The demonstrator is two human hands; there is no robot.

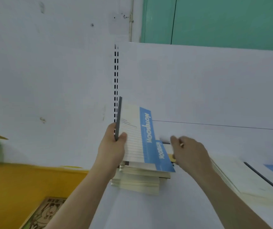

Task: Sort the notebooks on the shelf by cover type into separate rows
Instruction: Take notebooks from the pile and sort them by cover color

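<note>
Left hand point(111, 147) has a grip on a lined notebook point(133, 134) with a blue band, thumb across the cover, fingers behind the dark spine; notebook tilted up off the stack point(139, 179) directly below the grip. Right hand point(189, 153), to the right of that grip, blurred; fingers curl at the edge of the stack's top books, but whether they grasp anything, cannot tell. Further right on the shelf point(198, 138), 1 more pile point(241, 177) lies flat.
</note>
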